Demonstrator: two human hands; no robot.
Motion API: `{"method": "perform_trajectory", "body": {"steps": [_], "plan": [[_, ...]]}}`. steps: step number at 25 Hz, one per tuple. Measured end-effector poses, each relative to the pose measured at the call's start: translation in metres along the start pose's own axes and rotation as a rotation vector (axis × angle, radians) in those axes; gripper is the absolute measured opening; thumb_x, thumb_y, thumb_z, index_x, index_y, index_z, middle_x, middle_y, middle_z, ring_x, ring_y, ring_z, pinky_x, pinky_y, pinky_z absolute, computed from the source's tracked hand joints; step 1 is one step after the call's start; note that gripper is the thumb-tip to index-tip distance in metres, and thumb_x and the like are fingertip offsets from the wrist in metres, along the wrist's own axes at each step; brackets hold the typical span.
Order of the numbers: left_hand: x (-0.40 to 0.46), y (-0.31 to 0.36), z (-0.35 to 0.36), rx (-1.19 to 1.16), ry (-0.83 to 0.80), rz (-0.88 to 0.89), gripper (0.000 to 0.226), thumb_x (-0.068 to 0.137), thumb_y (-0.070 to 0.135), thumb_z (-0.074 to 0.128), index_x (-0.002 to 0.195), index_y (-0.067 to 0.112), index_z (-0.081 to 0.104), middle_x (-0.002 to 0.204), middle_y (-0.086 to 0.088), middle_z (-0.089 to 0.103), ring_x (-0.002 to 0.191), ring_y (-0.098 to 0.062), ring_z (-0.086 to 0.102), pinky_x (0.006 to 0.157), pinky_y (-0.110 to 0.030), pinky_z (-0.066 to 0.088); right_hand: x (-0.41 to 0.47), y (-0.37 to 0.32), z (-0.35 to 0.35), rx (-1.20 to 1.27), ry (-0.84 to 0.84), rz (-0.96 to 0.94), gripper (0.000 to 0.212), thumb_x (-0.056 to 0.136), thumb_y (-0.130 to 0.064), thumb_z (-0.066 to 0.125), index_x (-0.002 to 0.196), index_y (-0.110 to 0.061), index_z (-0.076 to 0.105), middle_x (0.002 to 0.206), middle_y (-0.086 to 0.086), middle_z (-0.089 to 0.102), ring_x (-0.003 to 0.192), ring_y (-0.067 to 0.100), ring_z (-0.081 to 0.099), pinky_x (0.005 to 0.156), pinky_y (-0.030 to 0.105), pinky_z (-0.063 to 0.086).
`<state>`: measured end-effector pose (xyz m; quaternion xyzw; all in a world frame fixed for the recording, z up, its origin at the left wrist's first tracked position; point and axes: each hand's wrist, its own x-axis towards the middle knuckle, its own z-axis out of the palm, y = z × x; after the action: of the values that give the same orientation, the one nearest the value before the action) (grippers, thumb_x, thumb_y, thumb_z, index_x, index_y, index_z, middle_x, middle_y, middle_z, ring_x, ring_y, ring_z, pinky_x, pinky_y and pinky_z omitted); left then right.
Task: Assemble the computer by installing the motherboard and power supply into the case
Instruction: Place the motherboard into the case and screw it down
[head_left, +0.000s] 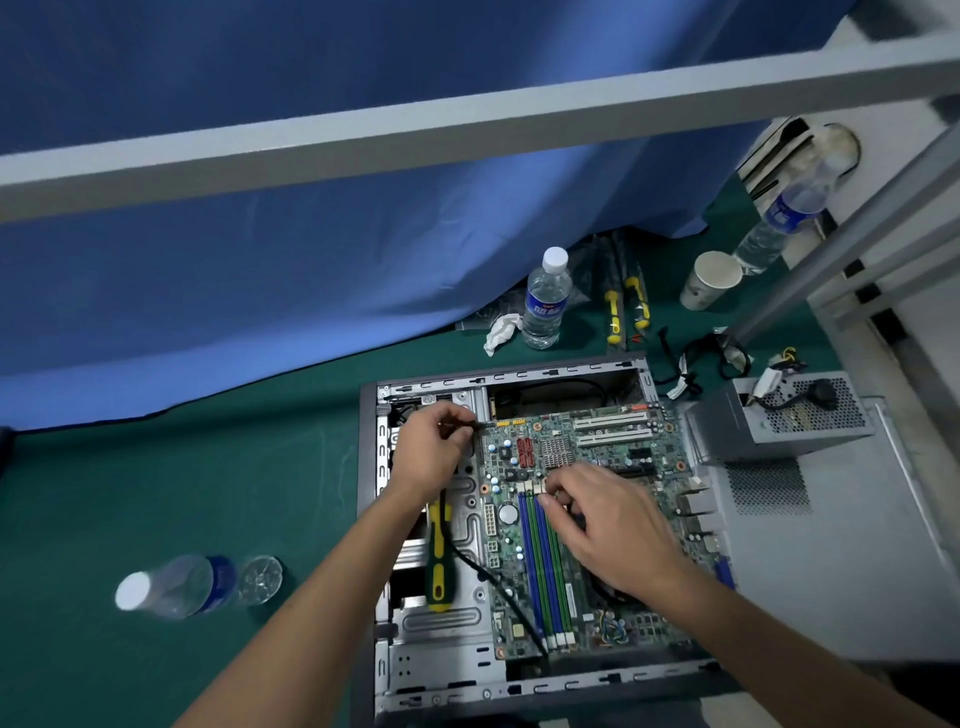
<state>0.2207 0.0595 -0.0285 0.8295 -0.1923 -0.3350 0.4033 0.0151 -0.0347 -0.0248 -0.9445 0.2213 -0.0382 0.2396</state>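
Head view shows your left hand (434, 449) at the far-left corner of the green printed-circuit motherboard (582, 519), fingers curled and pinching a thin dark cable end (470, 425) beside that corner. Your right hand (605, 525) rests over the middle of the board, fingers bent at the far ends of the blue and green memory slots (543, 566); what they pinch, if anything, you cannot tell from here. The motherboard lies flat inside the open grey metal computer case (447, 654), which lies on its side on the green worktop (156, 493). A black and yellow-handled screwdriver (438, 561) lies on the case's bare metal floor, left of the board and under your left forearm. The grey perforated power supply (779, 421) sits outside the case, just beside its far-right corner, on a light grey case panel (831, 571). On the worktop, 1 clear plastic water bottle (176, 584) lies on its side near left, another clear bottle with a white cap (545, 299) stands upright beyond the case, and a white paper cup (709, 280) stands far right. 2 more yellow-handled screwdrivers (626, 306) lie between them.
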Motion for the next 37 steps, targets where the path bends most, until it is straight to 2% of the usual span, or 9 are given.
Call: {"method": "perform_trajectory", "body": {"steps": [6,10,12,15,19,24,29,34,37], "plan": [[0.01,0.002,0.005,0.207,-0.017,0.117,0.013,0.092,0.004,0.065,0.1,0.014,0.069,0.097,0.006,0.068,0.086,-0.011,0.062,0.065,-0.008,0.041,-0.001,0.004,-0.002,-0.038,-0.017,0.01,0.035,0.098,-0.046,0.035,0.099,-0.024,0.063,0.085,-0.015,0.058,0.071,0.003,0.055,0.067,0.026,0.056],[0.014,0.0,0.005,0.185,-0.045,0.093,0.013,0.092,0.003,0.065,0.098,0.015,0.068,0.098,0.003,0.07,0.088,-0.013,0.065,0.071,-0.014,0.047,0.001,0.001,-0.002,-0.04,-0.017,0.01,0.038,0.099,-0.048,0.032,0.097,-0.024,0.062,0.083,-0.015,0.058,0.071,0.003,0.054,0.066,0.026,0.055],[0.014,0.002,0.007,0.048,-0.047,0.037,0.014,0.09,0.002,0.067,0.091,0.016,0.067,0.092,0.002,0.07,0.084,-0.012,0.066,0.064,-0.011,0.05,0.001,0.001,-0.002,-0.053,-0.006,0.004,0.039,0.099,-0.048,0.032,0.095,-0.024,0.062,0.082,-0.015,0.057,0.07,0.002,0.053,0.066,0.025,0.054],[0.013,0.006,0.007,-0.312,-0.049,-0.091,0.017,0.087,-0.004,0.069,0.088,0.013,0.068,0.093,-0.009,0.072,0.085,-0.018,0.068,0.071,-0.019,0.056,0.001,0.002,-0.003,-0.065,-0.03,0.011,0.041,0.099,-0.049,0.03,0.096,-0.024,0.062,0.083,-0.015,0.057,0.072,0.003,0.052,0.066,0.025,0.054],[0.013,0.009,0.004,-0.428,-0.098,-0.115,0.022,0.087,-0.011,0.064,0.087,0.011,0.066,0.09,-0.01,0.074,0.084,-0.017,0.069,0.073,-0.024,0.057,0.001,0.003,-0.002,-0.056,-0.038,0.014,0.041,0.099,-0.048,0.033,0.097,-0.022,0.064,0.085,-0.013,0.059,0.073,0.002,0.052,0.067,0.025,0.053],[0.015,0.005,0.0,-0.226,-0.071,-0.063,0.017,0.091,-0.005,0.062,0.094,0.01,0.067,0.094,-0.014,0.071,0.091,-0.028,0.069,0.085,-0.037,0.057,0.004,0.003,-0.001,-0.068,-0.017,0.015,0.042,0.099,-0.049,0.031,0.095,-0.023,0.065,0.084,-0.014,0.06,0.072,0.001,0.049,0.065,0.025,0.052],[0.02,0.006,0.003,0.026,-0.049,0.044,0.012,0.093,0.005,0.065,0.099,0.016,0.067,0.098,-0.002,0.072,0.093,-0.019,0.067,0.08,-0.025,0.051,0.003,0.001,-0.001,-0.095,0.012,0.004,0.038,0.097,-0.046,0.035,0.088,-0.025,0.065,0.079,-0.014,0.059,0.068,0.002,0.049,0.061,0.023,0.052],[0.023,0.004,0.009,0.165,-0.088,0.09,0.012,0.092,0.005,0.067,0.099,0.015,0.065,0.1,-0.002,0.072,0.096,-0.02,0.066,0.089,-0.032,0.052,0.004,0.001,-0.002,-0.084,-0.005,0.015,0.035,0.092,-0.038,0.037,0.082,-0.023,0.067,0.068,-0.013,0.056,0.059,0.003,0.047,0.05,0.029,0.054],[0.023,0.001,0.009,0.143,-0.048,0.074,0.013,0.089,0.006,0.07,0.091,0.016,0.063,0.094,0.001,0.071,0.091,-0.017,0.066,0.085,-0.028,0.052,0.004,0.0,-0.002,-0.08,-0.011,0.027,0.036,0.091,-0.037,0.035,0.081,-0.022,0.066,0.068,-0.013,0.053,0.058,0.004,0.047,0.05,0.03,0.054]]}}
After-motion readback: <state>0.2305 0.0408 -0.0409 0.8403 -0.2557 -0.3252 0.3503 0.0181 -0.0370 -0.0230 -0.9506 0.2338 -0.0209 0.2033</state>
